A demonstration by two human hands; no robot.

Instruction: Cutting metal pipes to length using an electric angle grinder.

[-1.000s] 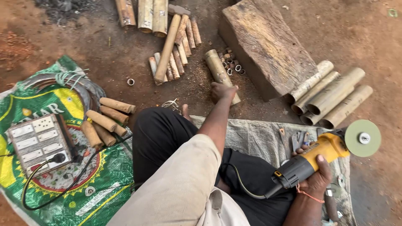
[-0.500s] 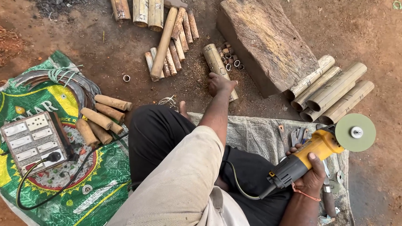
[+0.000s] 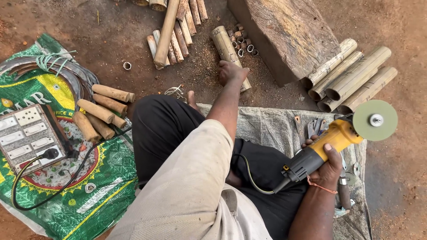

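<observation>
At your far left a grey switch-and-socket board (image 3: 27, 140) with a black plug and cable lies on a green and yellow woven plastic sack (image 3: 95, 191); just right of it on the sack sits a small heap of short tan bamboo pieces (image 3: 100, 113); farther away, on the red dirt, longer bamboo sticks (image 3: 171, 31) lie bunched; your left hand (image 3: 231, 72) reaches out over your black-trousered knee and is closed over the near end of a short, pale bamboo cylinder (image 3: 227, 49) that lies on the ground near small cut bamboo rings (image 3: 243, 41); right of that stands a big weathered wooden block (image 3: 284, 33), with thick bamboo tubes (image 3: 356, 75) stacked against its right side; nearest on the right, your right hand (image 3: 327, 164) is wrapped tight round the body of a yellow and black angle grinder (image 3: 324, 144), its pale green disc (image 3: 374, 120) raised over the grey cloth (image 3: 271, 126) you sit on
</observation>
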